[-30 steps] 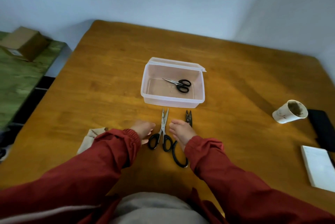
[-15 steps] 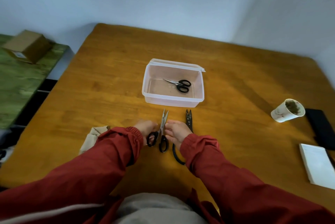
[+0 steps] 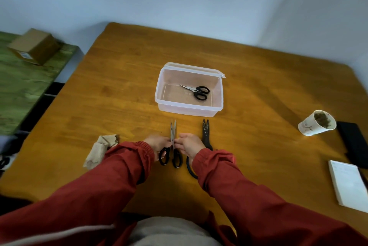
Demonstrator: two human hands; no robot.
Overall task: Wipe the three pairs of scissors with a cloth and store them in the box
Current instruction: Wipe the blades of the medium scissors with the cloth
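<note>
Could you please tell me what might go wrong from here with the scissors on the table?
1. The left hand and right hand pinch the silver scissors near the pivot, blade tips slightly parted: a finger could get nicked.
2. The cloth lies unheld by the left sleeve, so this pair may reach the box unwiped.
3. The right sleeve overlaps the dark scissors handle and could drag them.
</note>
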